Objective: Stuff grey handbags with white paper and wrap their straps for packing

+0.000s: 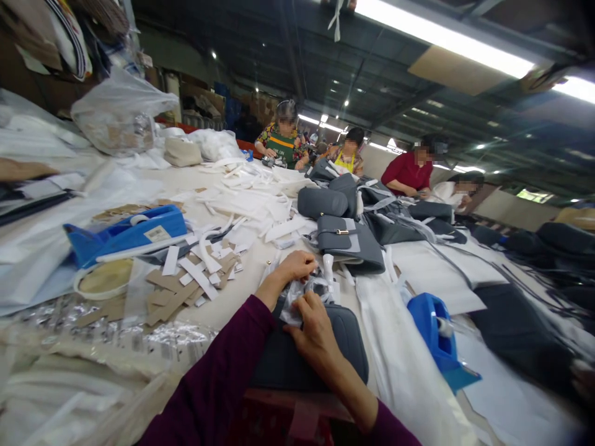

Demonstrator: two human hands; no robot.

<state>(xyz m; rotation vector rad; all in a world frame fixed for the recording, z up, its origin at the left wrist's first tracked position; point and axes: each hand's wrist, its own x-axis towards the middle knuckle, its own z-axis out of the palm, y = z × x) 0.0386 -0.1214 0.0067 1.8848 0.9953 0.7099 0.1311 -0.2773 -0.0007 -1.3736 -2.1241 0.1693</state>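
Note:
My left hand [297, 266] and my right hand [316, 325] both pinch a crumpled clear plastic bag [302, 296]. Under the bag and my right hand lies a dark grey handbag [309, 365], its top edge partly hidden by the plastic. My left hand sits at the far side of the bag, and my right fingers press on its near side. A small white piece [328, 266] stands just beyond the plastic. Whatever the plastic may wrap is hidden.
Grey handbags and straps [339, 232] lie ahead, among white foam strips [246, 201]. Cardboard scraps [176, 291] and a blue tape dispenser [125, 235] are on the left, with another dispenser [434, 334] on the right. Co-workers [406, 170] sit along the far table.

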